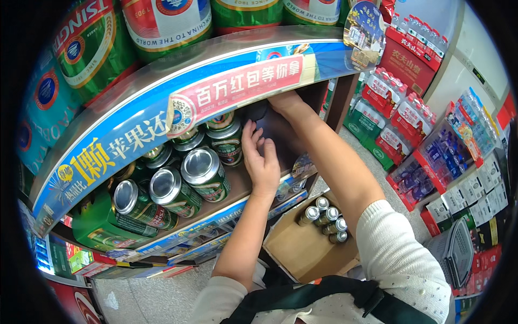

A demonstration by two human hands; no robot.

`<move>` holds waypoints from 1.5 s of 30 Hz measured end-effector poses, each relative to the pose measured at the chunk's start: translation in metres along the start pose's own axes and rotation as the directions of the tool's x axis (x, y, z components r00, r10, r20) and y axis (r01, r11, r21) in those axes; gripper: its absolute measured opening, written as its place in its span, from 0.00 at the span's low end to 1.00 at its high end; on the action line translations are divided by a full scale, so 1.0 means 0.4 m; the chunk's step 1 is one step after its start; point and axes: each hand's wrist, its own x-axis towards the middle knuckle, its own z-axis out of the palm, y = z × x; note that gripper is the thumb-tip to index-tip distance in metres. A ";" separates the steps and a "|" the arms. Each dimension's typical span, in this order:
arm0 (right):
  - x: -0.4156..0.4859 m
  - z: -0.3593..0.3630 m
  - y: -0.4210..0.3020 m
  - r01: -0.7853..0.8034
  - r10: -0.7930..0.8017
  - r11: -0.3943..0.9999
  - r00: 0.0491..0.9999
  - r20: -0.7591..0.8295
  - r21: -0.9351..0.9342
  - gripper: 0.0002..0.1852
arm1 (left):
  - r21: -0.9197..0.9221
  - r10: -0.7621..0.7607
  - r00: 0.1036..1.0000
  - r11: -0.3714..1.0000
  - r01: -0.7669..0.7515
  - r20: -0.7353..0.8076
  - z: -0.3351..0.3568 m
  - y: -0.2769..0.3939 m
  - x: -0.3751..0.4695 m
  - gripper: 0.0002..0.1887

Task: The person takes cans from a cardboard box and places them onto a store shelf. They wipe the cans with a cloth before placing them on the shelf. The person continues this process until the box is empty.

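My left hand (pixel 263 164) is in front of the shelf board (pixel 243 178), fingers a little apart and nothing held in them. Right beside its fingertips is a green Tsingtao beer can (pixel 226 148). Several more such cans (pixel 204 174) stand to the left with their silver ends up; one can (pixel 141 202) leans. My right hand (pixel 283 101) reaches into the shelf beneath the blue and pink promotional strip (pixel 251 85). Its fingers are hidden behind that strip, along with whatever they touch. A dark object (pixel 255 111), too shaded to name, lies between the two hands.
Below the shelf, an open cardboard box (pixel 295 247) holds several slim cans (pixel 332 218). Large green beer packs (pixel 247 12) stand overhead. A green carton (pixel 93 222) sits at the shelf's left. Bottled water packs (pixel 384 89) and a grey shopping basket (pixel 457 251) are at right.
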 end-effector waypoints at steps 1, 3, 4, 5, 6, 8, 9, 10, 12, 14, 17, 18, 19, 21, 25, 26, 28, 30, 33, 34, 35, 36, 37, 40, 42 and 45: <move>-0.011 -0.001 -0.008 -0.066 0.076 0.974 0.996 -0.037 0.215 0.24 | -0.036 0.013 1.000 0.999 -0.013 -0.011 0.001 0.001 0.000 0.24; -0.054 -0.023 -0.029 -0.093 0.141 0.898 0.987 -0.080 0.431 0.25 | -0.055 0.113 0.989 0.991 -0.118 -0.094 0.003 0.001 -0.001 0.18; -0.082 -0.034 -0.049 -0.147 0.207 0.857 0.976 -0.068 0.493 0.30 | -0.108 0.089 0.990 0.989 -0.101 -0.111 -0.004 -0.004 -0.007 0.17; -0.117 -0.050 -0.064 -0.190 0.226 0.799 0.974 0.007 0.571 0.34 | -0.160 0.064 0.990 0.983 -0.084 -0.127 -0.010 -0.005 -0.014 0.16; -0.156 -0.078 -0.066 -0.195 0.209 0.816 0.977 0.038 0.544 0.36 | -0.224 0.015 0.989 0.973 -0.047 -0.146 -0.002 0.014 -0.021 0.14; -0.248 -0.107 -0.094 -0.264 0.276 0.840 0.960 0.046 0.475 0.38 | -0.094 0.048 0.991 0.994 -0.060 -0.123 -0.021 0.040 -0.041 0.12; -0.292 -0.111 -0.137 -0.261 0.290 0.865 0.957 -0.001 0.429 0.42 | -0.039 0.077 0.992 0.996 -0.082 -0.104 -0.036 0.051 -0.054 0.11; -0.346 -0.132 -0.137 -0.259 0.279 0.897 0.960 -0.004 0.358 0.45 | -0.109 0.035 0.999 0.993 -0.034 0.003 -0.044 0.077 -0.068 0.09; -0.456 -0.170 -0.167 -0.240 0.249 0.952 0.968 -0.024 0.188 0.53 | -0.089 -0.078 0.922 0.989 0.121 0.378 -0.054 0.118 -0.107 0.19; -0.569 -0.200 -0.185 -0.224 0.225 0.972 0.974 -0.008 0.075 0.58 | 0.137 -0.218 0.685 0.976 0.171 0.695 -0.052 0.126 -0.174 0.38; -0.753 -0.235 -0.202 -0.404 0.400 0.914 0.911 0.100 0.019 0.58 | 0.248 -0.372 0.484 0.921 0.301 0.792 -0.028 0.102 -0.313 0.47; -0.810 -0.243 -0.204 -0.476 0.470 0.879 0.873 0.131 0.015 0.55 | 0.257 -0.414 0.442 0.892 0.373 0.796 -0.032 0.075 -0.373 0.46; -0.863 -0.242 -0.211 -0.549 0.543 0.836 0.829 0.136 0.007 0.52 | 0.264 -0.454 0.399 0.855 0.446 0.797 -0.046 0.040 -0.441 0.46; -0.980 -0.238 -0.209 -0.657 0.643 0.752 0.750 0.156 0.061 0.46 | 0.329 -0.492 0.403 0.851 0.410 0.772 -0.081 -0.015 -0.581 0.43; -1.134 -0.238 -0.192 -0.884 0.883 0.460 0.465 0.064 0.084 0.36 | 0.428 -0.534 0.359 0.839 0.337 0.765 -0.134 -0.095 -0.760 0.39; -1.146 -0.227 -0.192 -0.903 0.904 0.428 0.428 0.000 0.049 0.30 | 0.455 -0.536 0.345 0.842 0.292 0.770 -0.136 -0.106 -0.776 0.38; -1.177 -0.236 -0.151 -0.922 0.925 0.379 0.377 -0.037 0.084 0.30 | 0.492 -0.531 0.344 0.847 0.200 0.775 -0.124 -0.128 -0.791 0.36; -1.211 -0.239 -0.087 -0.917 0.929 0.366 0.350 -0.125 0.156 0.25 | 0.523 -0.524 0.357 0.846 0.109 0.773 -0.100 -0.175 -0.805 0.34; -1.244 -0.254 -0.023 -0.848 0.899 0.404 0.298 -0.322 0.343 0.21 | 0.490 -0.439 0.370 0.870 -0.053 0.819 -0.028 -0.249 -0.800 0.31; -1.254 -0.259 -0.015 -0.829 0.887 0.408 0.260 -0.383 0.382 0.20 | 0.564 -0.507 0.311 0.816 -0.127 0.804 0.009 -0.231 -0.783 0.29; -1.269 -0.260 -0.002 -0.791 0.861 0.424 0.199 -0.469 0.442 0.20 | 0.612 -0.582 0.243 0.788 -0.068 0.776 0.040 -0.247 -0.790 0.29; -1.290 -0.260 0.016 -0.753 0.831 0.438 0.132 -0.540 0.490 0.20 | 0.665 -0.655 0.175 0.746 -0.004 0.735 0.072 -0.263 -0.804 0.29; -1.313 -0.262 0.035 -0.712 0.795 0.457 0.060 -0.603 0.533 0.20 | 0.716 -0.717 0.101 0.696 0.053 0.689 0.102 -0.278 -0.819 0.29; -1.379 -0.291 0.100 -0.657 0.686 0.509 -0.081 -0.723 0.556 0.21 | 0.720 -0.732 0.017 0.674 0.163 0.681 0.163 -0.342 -0.912 0.30; -1.411 -0.320 0.136 -0.661 0.632 0.515 -0.138 -0.763 0.546 0.22 | 0.621 -0.649 0.067 0.749 0.234 0.758 0.178 -0.396 -0.986 0.32; -1.440 -0.353 0.209 -0.746 0.512 0.499 -0.156 -0.845 0.440 0.24 | 0.643 -0.672 -0.013 0.702 0.304 0.740 0.201 -0.462 -1.041 0.36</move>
